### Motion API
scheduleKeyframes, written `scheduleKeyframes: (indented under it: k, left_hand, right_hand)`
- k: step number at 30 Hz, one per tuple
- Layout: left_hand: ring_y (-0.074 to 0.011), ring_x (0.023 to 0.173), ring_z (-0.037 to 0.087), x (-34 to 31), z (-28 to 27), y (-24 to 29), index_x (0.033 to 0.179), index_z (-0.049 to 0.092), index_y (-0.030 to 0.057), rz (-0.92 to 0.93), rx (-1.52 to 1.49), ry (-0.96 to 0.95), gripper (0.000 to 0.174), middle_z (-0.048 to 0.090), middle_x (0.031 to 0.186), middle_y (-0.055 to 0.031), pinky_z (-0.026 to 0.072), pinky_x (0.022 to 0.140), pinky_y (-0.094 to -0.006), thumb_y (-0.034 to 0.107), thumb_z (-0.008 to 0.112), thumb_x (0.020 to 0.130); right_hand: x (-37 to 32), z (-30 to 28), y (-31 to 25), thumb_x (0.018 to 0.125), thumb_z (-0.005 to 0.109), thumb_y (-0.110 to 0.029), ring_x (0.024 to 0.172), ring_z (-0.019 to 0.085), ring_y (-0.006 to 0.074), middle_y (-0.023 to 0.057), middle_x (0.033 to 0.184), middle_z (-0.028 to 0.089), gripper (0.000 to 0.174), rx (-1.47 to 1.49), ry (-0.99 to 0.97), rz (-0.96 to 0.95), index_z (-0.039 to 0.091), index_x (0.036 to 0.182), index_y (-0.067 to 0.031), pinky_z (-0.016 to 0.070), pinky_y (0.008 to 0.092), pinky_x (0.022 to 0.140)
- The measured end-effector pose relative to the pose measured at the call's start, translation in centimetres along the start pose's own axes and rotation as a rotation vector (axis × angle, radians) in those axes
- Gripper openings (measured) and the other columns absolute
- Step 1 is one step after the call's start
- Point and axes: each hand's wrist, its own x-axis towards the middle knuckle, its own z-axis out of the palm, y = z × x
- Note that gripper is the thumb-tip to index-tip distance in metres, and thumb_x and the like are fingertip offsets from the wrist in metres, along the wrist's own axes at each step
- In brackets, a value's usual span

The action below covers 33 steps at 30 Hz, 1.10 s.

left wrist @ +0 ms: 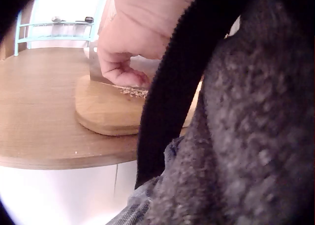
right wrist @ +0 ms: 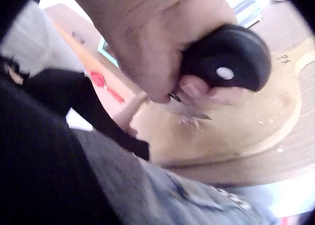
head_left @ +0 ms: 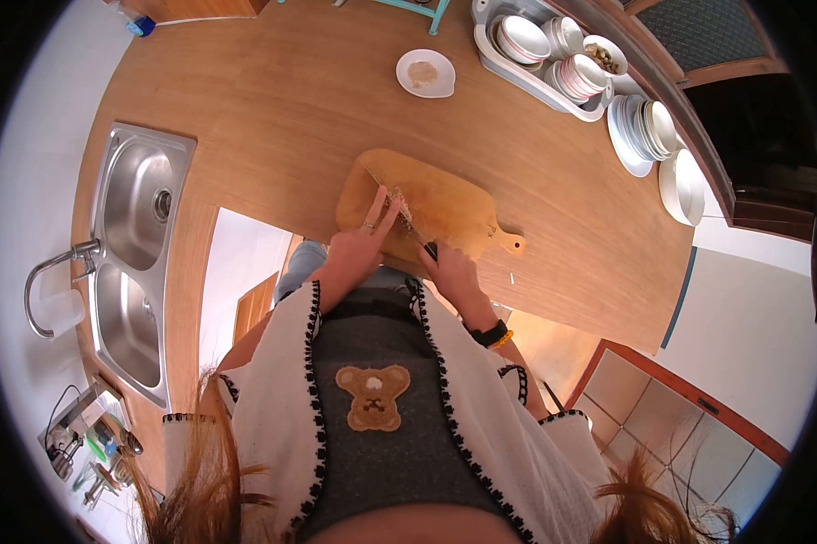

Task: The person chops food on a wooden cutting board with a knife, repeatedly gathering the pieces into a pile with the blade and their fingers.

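On the wooden cutting board (head_left: pixel 467 201) lies a small heap of finely chopped bits (head_left: pixel 398 207), which also shows in the left wrist view beside the blade (left wrist: pixel 95 66). My right hand (head_left: pixel 456 276) grips the knife by its black handle (head_left: pixel 430 249); in the right wrist view the fingers wrap round the handle (right wrist: pixel 224 58). The blade runs across the board toward its far left. My left hand (head_left: pixel 359 245) has two fingers stretched out over the blade, touching it near the chopped bits. The left wrist view shows that hand (left wrist: pixel 133 43) low over the board; its far fingers are hidden.
A white dish (head_left: pixel 426 73) with light brown powder stands beyond the board. A rack (head_left: pixel 540 80) of bowls and stacked plates (head_left: pixel 633 136) line the back right. At the left is a double steel sink (head_left: pixel 136 195) with a faucet (head_left: pixel 41 281). A small white piece (head_left: pixel 512 278) lies near the table's edge.
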Motion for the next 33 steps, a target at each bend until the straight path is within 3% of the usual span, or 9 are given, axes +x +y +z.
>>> scheduleKeyframes:
  k: [7,9,12,15,18,21,23,26,33]
  left_hand:
    - [-0.0345,0.072,0.063,0.3,-0.3,0.1,0.144,0.013,0.0151,-0.019,0.033,0.005,0.094,0.008,0.15,-0.014,0.051,0.054,-0.041,0.007,0.061,0.064]
    - [-0.0346,0.072,0.063,-0.1,-0.3,-0.2,0.144,0.013,0.0147,-0.037,0.019,0.008,0.094,0.009,0.15,-0.0142,0.0509,0.053,-0.0408,0.007,0.062,0.064]
    - [-0.0326,0.068,0.063,-0.1,0.0,-0.4,0.145,0.012,0.0157,-0.024,0.038,0.059,0.094,0.008,0.15,-0.0135,0.0511,0.05,-0.0399,0.008,0.062,0.066]
    - [-0.0326,0.066,0.063,0.3,-0.2,0.0,0.145,0.012,0.014,-0.06,0.072,-0.039,0.095,0.007,0.151,-0.0135,0.0506,0.049,-0.0399,0.009,0.063,0.065]
    - [-0.0322,0.067,0.063,0.1,-0.3,-0.3,0.145,0.011,0.0135,-0.078,0.084,-0.002,0.095,0.005,0.151,-0.0144,0.0505,0.049,-0.0386,0.009,0.062,0.065]
    - [-0.032,0.067,0.063,0.5,0.1,-0.4,0.145,0.011,0.0124,-0.002,0.061,0.069,0.094,0.005,0.15,-0.0153,0.0501,0.049,-0.0375,0.009,0.062,0.065]
    - [-0.0316,0.067,0.064,0.5,-0.4,0.0,0.145,0.01,0.0114,-0.118,0.064,-0.058,0.094,0.005,0.15,-0.0162,0.0495,0.048,-0.0371,0.01,0.062,0.066]
    - [-0.0347,0.067,0.062,0.3,-0.4,-0.3,0.145,0.01,0.0115,-0.06,0.04,0.045,0.095,0.005,0.15,-0.017,0.0486,0.05,-0.0393,0.008,0.061,0.064]
    - [-0.0345,0.068,0.062,0.6,-0.9,-0.1,0.144,0.011,0.0101,-0.121,0.067,-0.054,0.095,0.004,0.15,-0.0183,0.049,0.052,-0.0386,0.008,0.061,0.063]
  right_hand:
    - [0.8,-0.3,0.3,0.087,0.05,-0.045,0.065,0.06,0.0402,0.0206,0.067,0.061,0.044,0.039,0.055,-0.055,0.056,0.08,-0.0024,0.0476,0.0482,0.057]
    - [0.6,-1.4,-0.7,0.086,0.05,-0.047,0.069,0.061,0.0396,0.0216,0.07,0.061,0.046,-0.086,0.02,-0.079,0.057,0.082,-0.0013,0.0481,0.0482,0.06]
    - [1.5,-0.4,0.1,0.086,0.05,-0.048,0.072,0.061,0.0397,0.0231,0.072,0.061,0.048,0.039,-0.038,-0.012,0.057,0.084,-0.0002,0.0486,0.0481,0.063]
    - [1.9,-0.7,0.3,0.085,0.05,-0.049,0.074,0.061,0.0405,0.0238,0.073,0.061,0.05,0.028,-0.088,0.005,0.058,0.082,-0.0006,0.0487,0.048,0.064]
    - [2.0,-3.2,-1.7,0.085,0.05,-0.05,0.076,0.061,0.0404,0.024,0.075,0.062,0.051,-0.021,-0.16,0.029,0.059,0.081,-0.0002,0.0485,0.0478,0.065]
    - [2.5,-1.8,0.0,0.085,0.05,-0.051,0.078,0.061,0.0403,0.0245,0.076,0.062,0.053,0.088,-0.12,0.005,0.061,0.08,0.0003,0.0487,0.0471,0.066]
    - [2.5,-3.0,-0.9,0.085,0.05,-0.052,0.076,0.06,0.0413,0.0249,0.075,0.061,0.054,0.06,-0.104,-0.006,0.06,0.079,0.0011,0.0474,0.0474,0.066]
    - [3.0,-2.1,-0.4,0.085,0.05,-0.052,0.074,0.059,0.0424,0.0256,0.074,0.06,0.055,0.062,-0.131,0.005,0.059,0.079,0.0017,0.0463,0.0476,0.065]
    - [3.7,-2.5,-0.5,0.085,0.049,-0.053,0.075,0.059,0.0426,0.0256,0.075,0.06,0.055,0.072,-0.146,0.013,0.062,0.08,0.0009,0.0463,0.0468,0.065]
